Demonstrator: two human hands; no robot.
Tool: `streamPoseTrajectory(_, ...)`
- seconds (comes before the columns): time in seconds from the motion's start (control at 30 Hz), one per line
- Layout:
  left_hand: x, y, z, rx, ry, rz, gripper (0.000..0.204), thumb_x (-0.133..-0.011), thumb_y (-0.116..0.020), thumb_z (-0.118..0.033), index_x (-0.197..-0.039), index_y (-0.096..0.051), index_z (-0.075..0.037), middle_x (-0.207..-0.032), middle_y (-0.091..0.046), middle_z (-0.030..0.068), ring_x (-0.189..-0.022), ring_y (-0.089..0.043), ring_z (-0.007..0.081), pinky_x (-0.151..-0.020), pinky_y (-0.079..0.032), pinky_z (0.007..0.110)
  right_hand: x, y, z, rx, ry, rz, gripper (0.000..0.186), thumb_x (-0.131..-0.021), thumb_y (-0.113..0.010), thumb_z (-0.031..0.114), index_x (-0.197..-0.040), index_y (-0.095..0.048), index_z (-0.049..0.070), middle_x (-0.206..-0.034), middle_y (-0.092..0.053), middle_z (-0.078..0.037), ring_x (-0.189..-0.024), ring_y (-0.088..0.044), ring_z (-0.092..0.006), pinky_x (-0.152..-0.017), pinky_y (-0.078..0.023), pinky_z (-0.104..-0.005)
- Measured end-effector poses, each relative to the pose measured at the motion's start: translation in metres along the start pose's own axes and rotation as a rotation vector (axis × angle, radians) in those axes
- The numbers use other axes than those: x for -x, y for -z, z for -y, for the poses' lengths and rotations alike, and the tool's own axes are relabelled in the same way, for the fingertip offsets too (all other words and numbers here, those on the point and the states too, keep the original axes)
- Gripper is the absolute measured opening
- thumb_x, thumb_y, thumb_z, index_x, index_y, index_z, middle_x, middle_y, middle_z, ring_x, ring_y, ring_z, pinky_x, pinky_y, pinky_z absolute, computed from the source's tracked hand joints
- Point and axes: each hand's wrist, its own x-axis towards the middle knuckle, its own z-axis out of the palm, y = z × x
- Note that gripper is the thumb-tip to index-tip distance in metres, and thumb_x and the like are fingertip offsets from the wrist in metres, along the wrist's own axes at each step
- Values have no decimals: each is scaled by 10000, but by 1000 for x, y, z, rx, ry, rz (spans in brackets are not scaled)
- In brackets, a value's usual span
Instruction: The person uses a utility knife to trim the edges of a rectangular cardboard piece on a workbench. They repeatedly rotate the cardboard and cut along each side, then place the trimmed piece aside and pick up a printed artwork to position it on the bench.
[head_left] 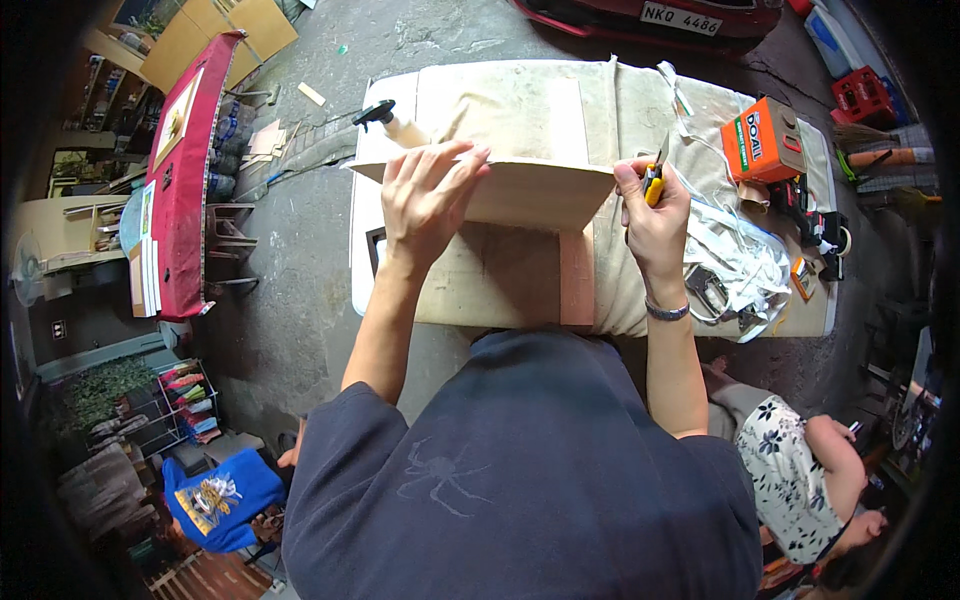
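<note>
A thin, light wooden board (530, 195) is tilted up over the cloth-covered table (460, 300). My left hand (428, 195) grips its upper edge left of the middle, fingers bent over the rim. At the board's right end is my right hand (655, 215), closed around a yellow utility knife (654, 185) whose blade points up and away. The right thumb lies against the board's corner. Below the board, a reddish-brown wooden strip (577, 280) rests on the table. Behind the board's left part stands a spray bottle (402, 130) with a black nozzle, its lower portion hidden.
An orange can (765, 140) stands at the table's far right, near a black and red power tool (815, 220). White strips (745, 250) lie heaped beside my right hand. Beyond the table is a red car (660, 20). People sit at lower left (225, 500) and lower right (795, 475).
</note>
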Motion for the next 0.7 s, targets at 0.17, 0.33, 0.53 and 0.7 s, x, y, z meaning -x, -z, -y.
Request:
streamPoseTrajectory(0.17, 3, -5, 11, 121, 60, -54, 96, -801, -731, -105, -867, -662, -99, -853, -663, 39, -790, -629, 222, -692, -450, 343, 2, 2, -2, 45, 9, 7, 207, -920, -685, 172, -832, -601, 4, -648, -491, 37, -600, -407, -47, -536, -342, -227)
streamPoseTrajectory(0.33, 4, 0, 16, 324, 141, -25, 84, -808, -726, -68, -871, -674, -44, -841, -669, 85, -776, -642, 242, -683, -493, 336, 10, -3, 2, 47, 25, -28, 211, -921, -681, 173, -820, -597, 7, -622, -453, 31, -579, -376, -50, -515, -320, -241)
streamPoseTrajectory(0.53, -2, 11, 8, 533, 285, -75, 63, -832, -695, -2, -885, -678, -31, -873, -696, 85, -818, -673, 204, -742, -524, 292, 15, -9, 3, 34, 38, -70, 211, -915, -687, 171, -821, -600, 3, -623, -442, 32, -582, -373, -57, -519, -315, -246)
streamPoseTrajectory(0.7, -46, -10, -40, 1088, 367, -95, 135, -902, -569, 72, -1000, -576, -19, -888, -698, 81, -868, -668, 177, -789, -525, 303, 17, -9, -10, -11, 18, -103, 213, -908, -696, 178, -828, -607, 1, -638, -452, 32, -591, -388, -59, -528, -325, -244)
